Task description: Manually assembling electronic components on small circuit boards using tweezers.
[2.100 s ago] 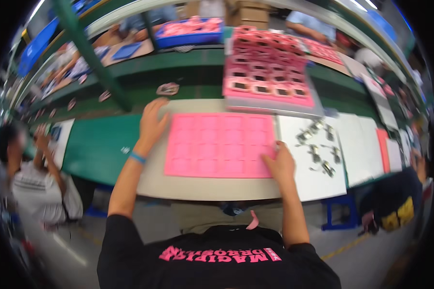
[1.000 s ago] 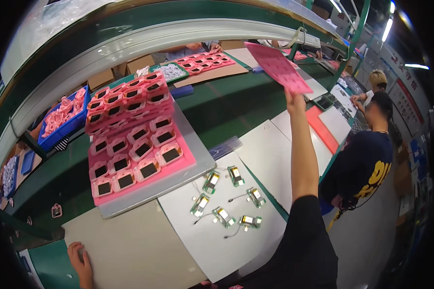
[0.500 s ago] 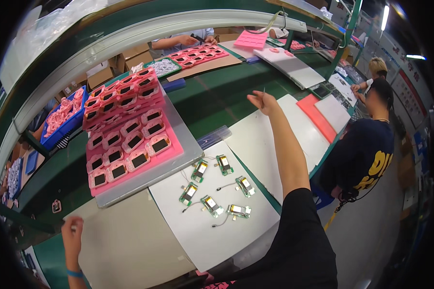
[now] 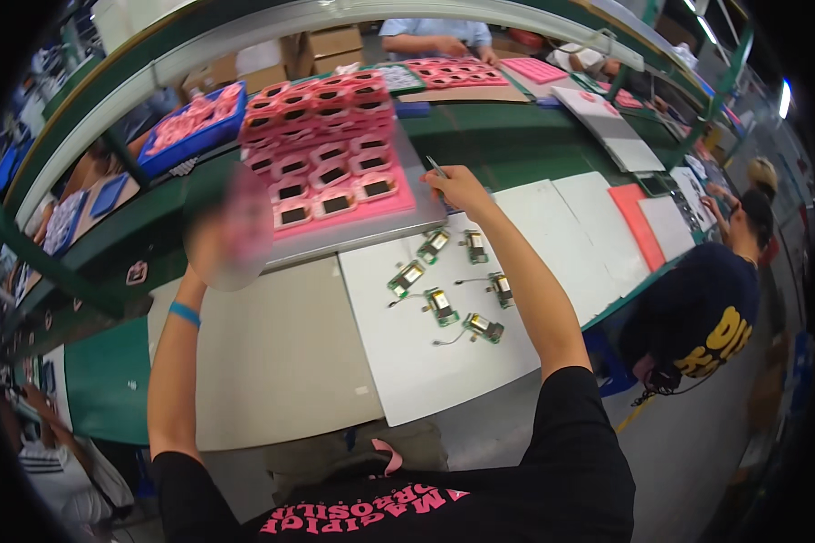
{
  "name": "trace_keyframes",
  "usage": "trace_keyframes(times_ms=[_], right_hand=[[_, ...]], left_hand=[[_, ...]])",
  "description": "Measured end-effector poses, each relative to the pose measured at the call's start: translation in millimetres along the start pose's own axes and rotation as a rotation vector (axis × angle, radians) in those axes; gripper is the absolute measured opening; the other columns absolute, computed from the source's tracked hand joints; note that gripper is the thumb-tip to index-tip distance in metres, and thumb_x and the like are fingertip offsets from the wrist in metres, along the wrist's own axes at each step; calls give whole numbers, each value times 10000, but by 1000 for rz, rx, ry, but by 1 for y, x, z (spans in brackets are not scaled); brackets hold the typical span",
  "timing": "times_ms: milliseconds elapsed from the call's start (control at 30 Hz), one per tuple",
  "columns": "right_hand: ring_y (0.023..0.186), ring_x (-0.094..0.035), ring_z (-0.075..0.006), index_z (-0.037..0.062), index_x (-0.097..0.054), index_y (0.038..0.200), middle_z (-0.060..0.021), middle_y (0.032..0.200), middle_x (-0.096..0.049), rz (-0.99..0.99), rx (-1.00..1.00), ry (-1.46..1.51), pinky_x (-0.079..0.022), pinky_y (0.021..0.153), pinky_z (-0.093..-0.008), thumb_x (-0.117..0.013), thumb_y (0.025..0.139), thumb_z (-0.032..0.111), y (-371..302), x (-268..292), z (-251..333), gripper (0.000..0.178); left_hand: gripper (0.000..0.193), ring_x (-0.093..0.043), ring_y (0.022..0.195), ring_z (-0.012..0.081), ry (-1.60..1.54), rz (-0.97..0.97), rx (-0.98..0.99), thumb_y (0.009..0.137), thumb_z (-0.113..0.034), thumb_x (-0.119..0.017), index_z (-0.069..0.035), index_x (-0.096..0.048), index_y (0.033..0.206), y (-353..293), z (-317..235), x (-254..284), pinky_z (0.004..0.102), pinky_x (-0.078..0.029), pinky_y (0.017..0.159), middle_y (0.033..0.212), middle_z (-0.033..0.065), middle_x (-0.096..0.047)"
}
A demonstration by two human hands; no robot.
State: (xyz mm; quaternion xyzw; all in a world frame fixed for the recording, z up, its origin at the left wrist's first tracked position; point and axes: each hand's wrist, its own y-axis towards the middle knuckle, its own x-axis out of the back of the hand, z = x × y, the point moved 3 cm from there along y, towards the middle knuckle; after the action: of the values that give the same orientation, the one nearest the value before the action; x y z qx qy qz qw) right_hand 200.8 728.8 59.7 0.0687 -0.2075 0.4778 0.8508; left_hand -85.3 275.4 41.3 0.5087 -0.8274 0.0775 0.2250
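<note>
The person's left hand [image 4: 206, 253] is at the left edge of the pink tray stack [image 4: 405, 193], and the right hand [image 4: 457, 190] is just beyond its right edge. The right grip pinches a slim metal tool, apparently tweezers [image 4: 436, 167], between thumb and fingers. At the left, a pink blur covers the fingers, so whether that grip is spread or pinching cannot be told.

Good handling here would likely mean steadying the stack from both sides, keeping each tray level so that nothing slides, and turning the tweezers' points away from the dark windows, which could scratch.

The trays look like soft, matt foam or moulded plastic. They carry rounded pink shells [image 4: 335, 203] in rows, each framing a glossy, dark rectangle. Under the stack lies a smooth grey slab [image 4: 353, 237]. In front of the stack, a flat beige sheet [image 4: 272, 353] covers the desk. To its right and nearer the person, small green circuit boards [image 4: 442, 308] with silvery cells and thin leads lie scattered on a white sheet [image 4: 426, 380].
</note>
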Motion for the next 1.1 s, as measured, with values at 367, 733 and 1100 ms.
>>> trace_keyframes(times_ms=[367, 733, 1100], right_hand=[[587, -469, -67, -17, -716, 1123, -35, 775, -637, 12, 1, 90, -338, 504, -226, -680, 1032, 225, 26, -41, 41, 261], [593, -449, -52, -48, -677, 1252, -16, 802, -620, -17, -119, 246, -329, 503, -211, -708, 1018, 198, -19, -64, 29, 341], [622, -518, -44, 9, -631, 1263, -35, 823, -641, 205, -47, 386, -351, 518, -158, -684, 1028, 122, -243, -195, 23, 266]], left_hand=[[324, -560, 709, 93, -157, -29, 285, 1057, -293, -623, -18, -778, 1134, 19, -18, 14, 205, -415, 592, 870, 26, -701], [292, -585, 734, 82, -333, 206, 264, 1025, -250, -679, -1, -766, 1152, -20, -4, 37, 179, -437, 609, 911, 33, -711], [349, -585, 815, 69, -349, 82, 337, 1036, -205, -663, -33, -702, 1337, -279, 84, 162, 207, -427, 594, 1008, 34, -701]])
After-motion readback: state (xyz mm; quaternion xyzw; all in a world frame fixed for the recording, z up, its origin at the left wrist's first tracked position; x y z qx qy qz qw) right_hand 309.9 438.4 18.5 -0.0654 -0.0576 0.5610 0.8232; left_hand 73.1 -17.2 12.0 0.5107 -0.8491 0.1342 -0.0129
